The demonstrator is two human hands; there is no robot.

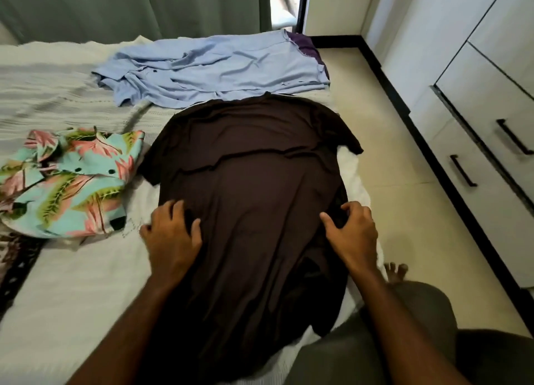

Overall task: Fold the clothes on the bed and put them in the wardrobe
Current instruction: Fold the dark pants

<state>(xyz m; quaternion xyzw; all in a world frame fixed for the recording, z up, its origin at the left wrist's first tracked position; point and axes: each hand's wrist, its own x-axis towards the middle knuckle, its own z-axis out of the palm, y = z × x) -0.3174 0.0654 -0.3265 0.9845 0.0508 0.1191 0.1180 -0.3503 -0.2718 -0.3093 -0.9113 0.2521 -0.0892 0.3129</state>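
Three garments on one white bed (pixel 72 283): at left, a floral shirt (pixel 66 182), crumpled; centre, a dark brown T-shirt (pixel 248 211), spread flat; beyond it, a light blue shirt (pixel 208 69), rumpled. Two hands on the brown T-shirt: left hand (pixel 172 237) at its left edge, fingers curled into the fabric; right hand (pixel 352 231) at its right edge, fingers bent, gripping a fold. Far right, a white wardrobe (pixel 476 110) with two black handles (pixel 462 170), doors closed.
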